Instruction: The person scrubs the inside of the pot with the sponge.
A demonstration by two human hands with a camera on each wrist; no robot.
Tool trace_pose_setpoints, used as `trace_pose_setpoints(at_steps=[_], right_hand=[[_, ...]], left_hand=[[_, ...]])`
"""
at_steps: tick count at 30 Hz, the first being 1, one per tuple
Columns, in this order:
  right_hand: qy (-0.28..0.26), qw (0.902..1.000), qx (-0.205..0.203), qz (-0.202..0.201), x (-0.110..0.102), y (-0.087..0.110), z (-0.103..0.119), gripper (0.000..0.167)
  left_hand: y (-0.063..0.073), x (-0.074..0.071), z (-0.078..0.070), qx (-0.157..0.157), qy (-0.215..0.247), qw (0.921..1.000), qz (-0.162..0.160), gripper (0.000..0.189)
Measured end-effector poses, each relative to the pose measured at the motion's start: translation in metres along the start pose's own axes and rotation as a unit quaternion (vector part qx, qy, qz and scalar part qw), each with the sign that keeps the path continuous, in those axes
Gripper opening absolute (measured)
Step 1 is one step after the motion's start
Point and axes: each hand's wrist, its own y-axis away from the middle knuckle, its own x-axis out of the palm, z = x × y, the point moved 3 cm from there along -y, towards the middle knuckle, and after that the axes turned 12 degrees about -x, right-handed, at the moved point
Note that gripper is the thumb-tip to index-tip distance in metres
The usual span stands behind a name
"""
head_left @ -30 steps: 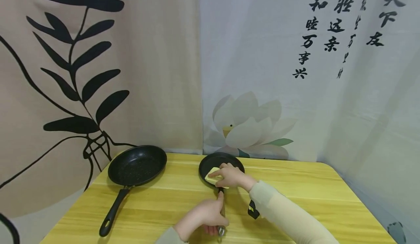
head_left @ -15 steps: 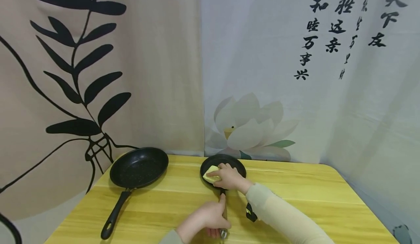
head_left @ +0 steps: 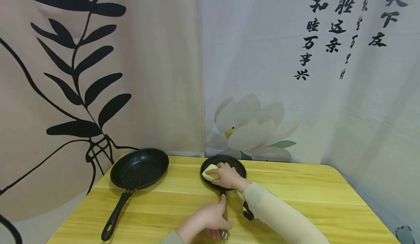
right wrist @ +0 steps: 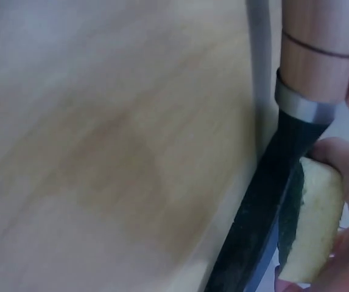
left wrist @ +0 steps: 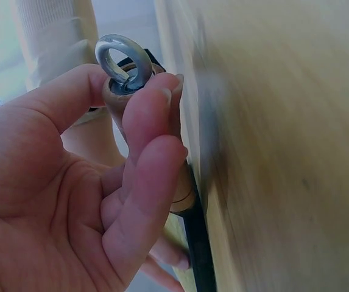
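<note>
Two hands busy: left hand [head_left: 213, 215] fingers curl round the handle [left wrist: 185, 188]; right hand [head_left: 228, 176] fingers pinch the sponge [head_left: 209, 171], inside the pan [head_left: 221, 159] beneath them. Scrubbing looks underway; how much remains, I can't tell.

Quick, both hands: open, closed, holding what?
Left hand: closed, holding the wooden handle of the small pan.
Right hand: closed, holding the yellow sponge.
</note>
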Motion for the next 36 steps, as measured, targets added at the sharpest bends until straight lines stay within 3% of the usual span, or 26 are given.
trace_pose_setpoints(at_steps=[19, 32, 36], right_hand=[[-0.023, 0.9996, 0.015, -0.003, 0.008, -0.010, -0.016, 0.042], [-0.043, 0.9972, 0.020, 0.058, -0.001, -0.020, -0.023, 0.043], [-0.058, 0.9956, -0.003, 0.074, -0.007, -0.026, -0.022, 0.045]], left_hand=[[-0.004, -0.001, 0.003, -0.006, -0.012, 0.9999, 0.006, 0.093], [-0.003, -0.002, 0.001, -0.004, -0.027, 0.9995, -0.012, 0.094], [-0.002, -0.002, 0.001, -0.002, -0.034, 0.9992, -0.020, 0.094]])
